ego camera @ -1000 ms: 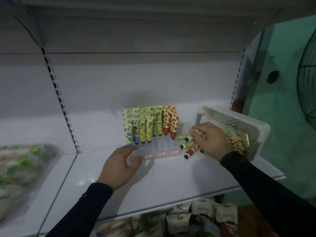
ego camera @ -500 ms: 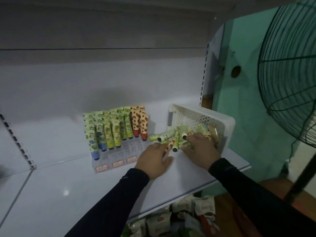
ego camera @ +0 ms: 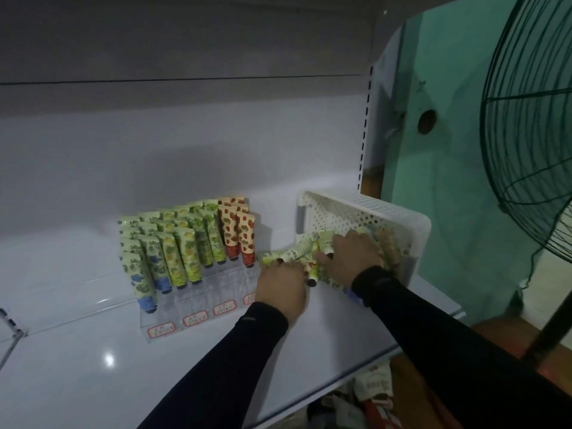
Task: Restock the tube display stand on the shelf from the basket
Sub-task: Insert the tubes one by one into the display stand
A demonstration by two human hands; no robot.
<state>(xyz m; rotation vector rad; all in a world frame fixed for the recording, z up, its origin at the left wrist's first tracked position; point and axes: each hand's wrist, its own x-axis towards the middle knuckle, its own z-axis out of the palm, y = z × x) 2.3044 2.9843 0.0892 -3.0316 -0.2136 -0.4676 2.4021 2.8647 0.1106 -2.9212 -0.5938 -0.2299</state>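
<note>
Where both hands dig, tubes (ego camera: 298, 251) spill from tipped basket (ego camera: 365, 209) — stand (ego camera: 192, 308) part-filled.

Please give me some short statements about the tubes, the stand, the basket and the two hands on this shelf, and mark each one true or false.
1. The white basket lies tipped on its side, right of the display stand. True.
2. The red tubes stand at the stand's left end. False: they stand at its right end.
3. Both hands are among the loose tubes by the basket's mouth. True.
4. The left hand rests on the stand's front labels. False: it is right of the stand, at the loose tubes.
5. The right hand is inside the fan. False: it reaches into the basket's mouth.
</note>
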